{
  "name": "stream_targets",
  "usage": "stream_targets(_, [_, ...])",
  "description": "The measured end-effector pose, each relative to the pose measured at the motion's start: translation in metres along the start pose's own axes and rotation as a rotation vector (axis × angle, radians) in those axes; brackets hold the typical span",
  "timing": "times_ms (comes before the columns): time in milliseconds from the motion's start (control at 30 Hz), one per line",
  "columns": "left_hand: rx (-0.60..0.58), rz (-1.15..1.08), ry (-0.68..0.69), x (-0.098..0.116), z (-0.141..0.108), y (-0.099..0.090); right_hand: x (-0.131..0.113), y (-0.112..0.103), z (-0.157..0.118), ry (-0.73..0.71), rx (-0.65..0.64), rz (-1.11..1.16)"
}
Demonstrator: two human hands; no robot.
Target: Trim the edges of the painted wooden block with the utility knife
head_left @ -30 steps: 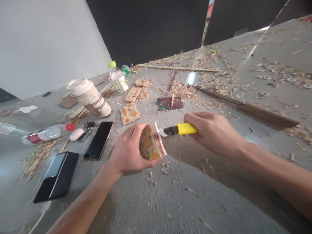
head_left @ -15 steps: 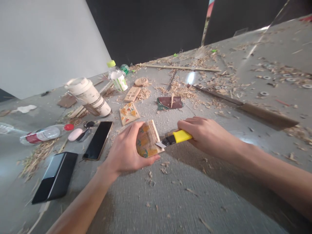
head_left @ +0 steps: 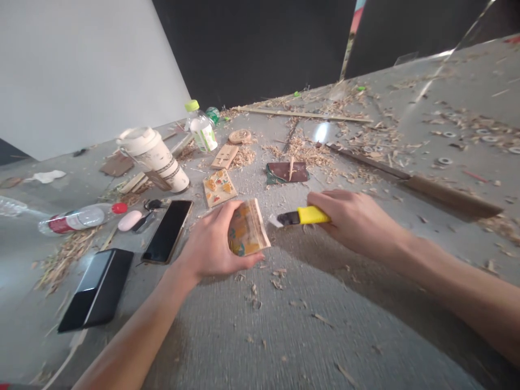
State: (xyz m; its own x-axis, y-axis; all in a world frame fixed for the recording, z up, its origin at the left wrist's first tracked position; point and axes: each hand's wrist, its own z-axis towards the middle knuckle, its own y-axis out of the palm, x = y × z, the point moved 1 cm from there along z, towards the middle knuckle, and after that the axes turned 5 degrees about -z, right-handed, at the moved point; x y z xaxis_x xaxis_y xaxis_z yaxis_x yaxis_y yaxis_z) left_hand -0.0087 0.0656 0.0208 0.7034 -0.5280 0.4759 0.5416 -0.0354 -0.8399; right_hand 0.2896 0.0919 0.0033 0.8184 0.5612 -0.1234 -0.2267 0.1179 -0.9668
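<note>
My left hand (head_left: pixel 215 241) is closed around a small wooden block (head_left: pixel 246 230) with a painted orange and teal face. Its pale, bare wood edge faces right. In my right hand (head_left: pixel 345 214) is a utility knife (head_left: pixel 311 215) with a yellow and black handle. The knife's blade points left and stands a short gap away from the block's edge. Just beyond the block lies a flat wooden piece (head_left: pixel 220 188) painted with orange patches. Farther off, a dark red and green folded pouch (head_left: pixel 287 172) has a wood sliver on it.
To the left are a smartphone (head_left: pixel 167 232), a black box-like object (head_left: pixel 96 290), a red-capped bottle (head_left: pixel 81 218) and a tilted-looking cream tumbler (head_left: pixel 156 160). A green-capped bottle (head_left: pixel 202 130) stands behind. At right lies a long dark saw-like tool (head_left: pixel 450 196). Wood shavings litter the grey tabletop.
The knife blade has come away from the block's edge, as my right hand moved slightly right and up. My left hand keeps its hold on the block, now turned a little.
</note>
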Motion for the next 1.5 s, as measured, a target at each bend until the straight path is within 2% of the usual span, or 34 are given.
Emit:
stream_targets(167, [0.005, 0.013, -0.014, 0.003, 0.0, -0.001, -0.008, 0.005, -0.001, -0.132, -0.048, 0.044])
stream_targets(300, [0.006, 0.024, 0.008, 0.003, -0.001, 0.0, -0.012, 0.007, -0.002, -0.164, -0.1, 0.07])
stream_targets(400, [0.016, 0.037, 0.039, 0.007, -0.003, -0.001, -0.015, 0.005, -0.002, -0.168, -0.084, 0.081])
stream_targets(467, [0.004, 0.023, 0.09, 0.017, -0.005, -0.001, -0.012, 0.002, -0.001, -0.1, -0.025, 0.043])
stream_targets(567, [-0.1, -0.061, 0.234, 0.038, -0.008, -0.001, 0.002, -0.004, 0.001, 0.161, 0.047, -0.088])
stream_targets(633, [-0.128, -0.106, 0.269, 0.045, -0.009, -0.003, 0.009, -0.008, 0.002, 0.264, 0.087, -0.125])
stream_targets(700, [-0.059, -0.08, 0.192, 0.041, -0.008, -0.006, 0.009, -0.011, 0.002, 0.237, 0.137, -0.089])
stream_targets(767, [0.037, -0.026, 0.107, 0.028, -0.007, -0.01, 0.004, -0.011, 0.001, 0.149, 0.148, -0.034])
stream_targets(867, [0.055, 0.019, 0.064, 0.007, -0.004, -0.011, -0.008, -0.006, -0.001, 0.016, 0.09, 0.001])
stream_targets(933, [0.047, 0.03, 0.05, 0.0, -0.002, -0.011, -0.013, -0.002, -0.001, -0.051, 0.058, 0.016])
stream_targets(1167, [0.042, 0.047, 0.042, 0.008, -0.002, -0.011, -0.015, 0.002, -0.002, -0.185, -0.005, 0.071])
stream_targets(1367, [-0.013, 0.059, 0.121, 0.018, -0.004, -0.005, -0.012, 0.001, -0.001, -0.153, 0.029, 0.018])
stream_targets(1500, [-0.055, 0.027, 0.115, 0.025, -0.005, -0.005, -0.003, -0.002, 0.0, 0.018, 0.07, -0.087])
